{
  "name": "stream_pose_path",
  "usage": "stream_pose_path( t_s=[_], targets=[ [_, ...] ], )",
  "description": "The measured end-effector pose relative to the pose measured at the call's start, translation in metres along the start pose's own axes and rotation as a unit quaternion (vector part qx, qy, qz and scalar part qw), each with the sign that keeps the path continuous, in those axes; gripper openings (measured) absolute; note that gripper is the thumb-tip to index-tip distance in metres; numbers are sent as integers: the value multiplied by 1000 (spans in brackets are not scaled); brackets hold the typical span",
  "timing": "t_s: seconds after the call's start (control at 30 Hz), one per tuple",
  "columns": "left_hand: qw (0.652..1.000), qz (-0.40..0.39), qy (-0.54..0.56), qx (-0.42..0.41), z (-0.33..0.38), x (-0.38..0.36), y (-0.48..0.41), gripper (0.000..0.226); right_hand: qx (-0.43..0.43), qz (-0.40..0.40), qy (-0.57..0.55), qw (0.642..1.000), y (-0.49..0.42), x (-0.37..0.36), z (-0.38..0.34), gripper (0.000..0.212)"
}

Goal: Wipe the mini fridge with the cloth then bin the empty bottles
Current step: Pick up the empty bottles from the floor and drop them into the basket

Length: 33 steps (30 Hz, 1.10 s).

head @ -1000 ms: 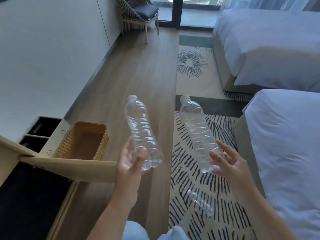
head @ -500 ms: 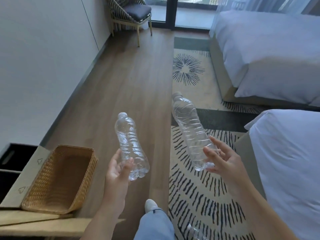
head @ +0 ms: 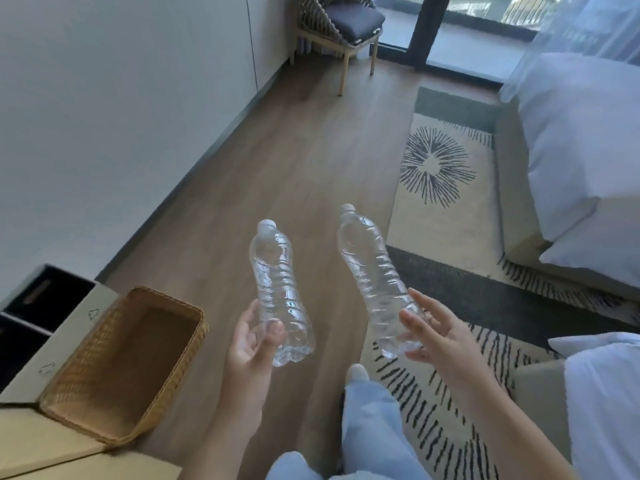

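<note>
Loosely, left hand (head: 247, 346) around left bottle (head: 277, 282), right hand (head: 441, 337) around right bottle (head: 370, 271).

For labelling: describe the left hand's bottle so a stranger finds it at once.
Find the wicker basket at lower left. Just right of it, the left hand grips a clear bottle by its base. The other bottle is further right, nearer the rug.

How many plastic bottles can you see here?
2. The left bottle is held in the left hand, the right bottle in the right hand. More may lie out of view.
</note>
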<state>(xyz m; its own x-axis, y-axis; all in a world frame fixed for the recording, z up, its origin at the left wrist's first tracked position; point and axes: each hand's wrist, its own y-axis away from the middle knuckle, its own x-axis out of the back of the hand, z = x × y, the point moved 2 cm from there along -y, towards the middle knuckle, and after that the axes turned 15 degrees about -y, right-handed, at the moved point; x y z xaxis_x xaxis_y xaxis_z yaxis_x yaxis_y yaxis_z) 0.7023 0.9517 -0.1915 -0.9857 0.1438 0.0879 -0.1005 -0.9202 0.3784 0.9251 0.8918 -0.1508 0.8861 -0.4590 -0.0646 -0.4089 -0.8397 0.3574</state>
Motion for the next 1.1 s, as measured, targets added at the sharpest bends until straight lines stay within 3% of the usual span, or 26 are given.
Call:
stream_pose_path(
  t_s=[0.3,0.43,0.63,0.8,0.9,1.0,1.1],
  targets=[
    [978,204,36,29,37,2,-95,49,-39,-148,56,987,-185,-62,-48,54],
    [954,293,57,32,58,11,-115,59,-42,-245,93,964,-247,-120,-63,33],
    [905,410,96,66,43,48,-120,60,-74,-373,130,916,-272,-224,-49,30],
    [873,463,122,94,19,96,-132,55,-95,-432,184,878,-271,-304,-24,37],
    [873,463,112,107,2,142,-147,54,-103,-430,194,876,-269,-355,-6,36],
    [864,476,105,124,-20,198,-162,69,-118,-429,211,870,-265,-413,19,33],
    [861,478,106,137,-30,225,-175,59,-131,-432,215,866,-263,-441,36,29]
  ],
)
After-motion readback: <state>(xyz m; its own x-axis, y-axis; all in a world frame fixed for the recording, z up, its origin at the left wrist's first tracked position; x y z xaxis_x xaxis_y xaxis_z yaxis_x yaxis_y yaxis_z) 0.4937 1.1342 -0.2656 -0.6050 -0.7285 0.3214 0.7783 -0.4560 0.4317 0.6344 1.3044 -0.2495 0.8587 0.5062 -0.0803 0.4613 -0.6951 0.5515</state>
